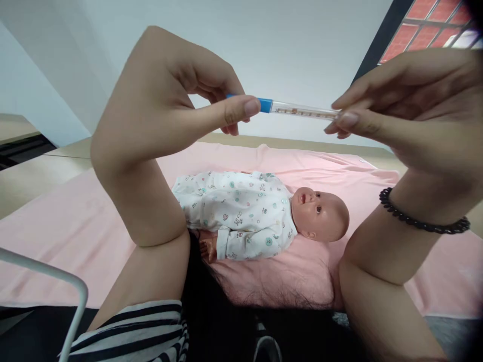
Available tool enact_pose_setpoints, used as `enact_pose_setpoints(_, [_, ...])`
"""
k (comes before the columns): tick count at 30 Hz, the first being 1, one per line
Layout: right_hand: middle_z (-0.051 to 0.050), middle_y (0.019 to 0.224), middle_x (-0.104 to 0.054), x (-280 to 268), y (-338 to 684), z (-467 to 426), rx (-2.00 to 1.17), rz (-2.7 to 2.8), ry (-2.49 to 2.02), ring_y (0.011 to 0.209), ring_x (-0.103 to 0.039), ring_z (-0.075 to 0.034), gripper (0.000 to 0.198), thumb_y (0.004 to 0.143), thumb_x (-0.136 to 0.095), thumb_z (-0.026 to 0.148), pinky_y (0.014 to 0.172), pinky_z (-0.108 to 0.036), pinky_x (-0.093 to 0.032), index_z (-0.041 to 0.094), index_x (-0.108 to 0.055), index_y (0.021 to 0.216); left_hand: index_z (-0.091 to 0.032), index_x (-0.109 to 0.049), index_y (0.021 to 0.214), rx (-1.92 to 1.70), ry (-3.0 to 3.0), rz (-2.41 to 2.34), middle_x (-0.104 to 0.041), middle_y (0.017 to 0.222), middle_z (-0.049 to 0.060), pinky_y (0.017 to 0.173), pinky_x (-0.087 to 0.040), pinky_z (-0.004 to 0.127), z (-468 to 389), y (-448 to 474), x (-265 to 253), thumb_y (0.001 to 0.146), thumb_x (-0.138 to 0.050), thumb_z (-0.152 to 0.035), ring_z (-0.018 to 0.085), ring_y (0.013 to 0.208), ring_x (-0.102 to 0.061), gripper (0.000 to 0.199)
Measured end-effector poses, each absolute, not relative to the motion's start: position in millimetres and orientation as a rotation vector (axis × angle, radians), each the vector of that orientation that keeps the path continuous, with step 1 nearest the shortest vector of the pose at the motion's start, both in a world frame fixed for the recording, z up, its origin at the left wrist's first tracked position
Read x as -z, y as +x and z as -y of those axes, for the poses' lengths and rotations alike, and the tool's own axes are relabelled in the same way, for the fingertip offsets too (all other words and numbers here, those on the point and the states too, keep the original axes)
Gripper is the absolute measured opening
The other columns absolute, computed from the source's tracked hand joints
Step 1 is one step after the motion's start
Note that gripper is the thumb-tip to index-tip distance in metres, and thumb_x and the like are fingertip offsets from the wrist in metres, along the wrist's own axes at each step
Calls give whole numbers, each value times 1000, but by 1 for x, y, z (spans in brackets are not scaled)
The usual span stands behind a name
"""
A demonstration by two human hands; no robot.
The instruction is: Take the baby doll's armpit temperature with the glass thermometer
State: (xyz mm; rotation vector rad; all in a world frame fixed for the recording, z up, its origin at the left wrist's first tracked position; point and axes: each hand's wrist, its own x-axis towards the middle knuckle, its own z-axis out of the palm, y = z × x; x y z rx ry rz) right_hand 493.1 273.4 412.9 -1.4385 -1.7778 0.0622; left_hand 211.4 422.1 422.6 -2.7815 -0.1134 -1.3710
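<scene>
Blue-capped clear tube (302, 110), one: held raised above pink cloth (64, 221), cap (266, 105) pinched by left hand (162, 95), opposite end by right hand (426, 110), both otherwise loosely curled; marked middle thus left uncovered. Doll (249, 213), one: laid face-up between the cloth's far and near edges, probably for stable support.

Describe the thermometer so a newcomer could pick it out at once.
Find the pink sheet with the baby doll lying on it. Above the doll in the picture, the left hand and right hand hold the thermometer between them. Its blue end and slim, clear, marked barrel set it apart from the doll's white patterned outfit.
</scene>
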Motion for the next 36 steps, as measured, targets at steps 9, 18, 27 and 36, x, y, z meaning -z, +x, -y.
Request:
enact_pose_setpoints(9, [-7, 103, -75, -415, 502, -315, -122, 1861, -1417, 100, -71, -27, 28, 85, -82, 45, 101, -48, -60, 25, -80, 105, -20, -78, 86, 1138, -2953, 280, -74, 74, 1, 63, -50, 27, -452, 227, -423, 93, -73, -48, 13, 71, -66, 30])
enact_pose_setpoints(18, [-2, 108, -76, -408, 543, -339, -274, 1966, -1652, 110, -70, -27, 38, 85, -76, 62, 101, -48, -57, 36, -76, 114, -26, -80, 89, 1396, -2954, 430, -78, 79, 0, 67, -51, 33, -505, 249, -412, 88, -77, -34, 15, 74, -69, 9])
enact_pose_setpoints(27, [-13, 113, -74, -408, 574, -325, -212, 1680, -1761, 112, -67, -24, 38, 91, -72, 50, 107, -44, -51, 22, -73, 117, -20, -46, 80, 2271, -3117, 247, -42, 59, -15, 77, -52, 13, -539, 207, -429, 89, -47, -87, -9, 70, -48, 68])
enact_pose_setpoints(36, [-12, 118, -73, -409, 578, -326, -248, 1665, -1863, 116, -66, -26, 37, 92, -72, 50, 111, -48, -47, 23, -72, 117, -24, -60, 64, 1470, -3013, 708, -60, 60, -8, 61, -38, 36, -582, 207, -407, 95, -67, -66, 5, 67, -45, 53])
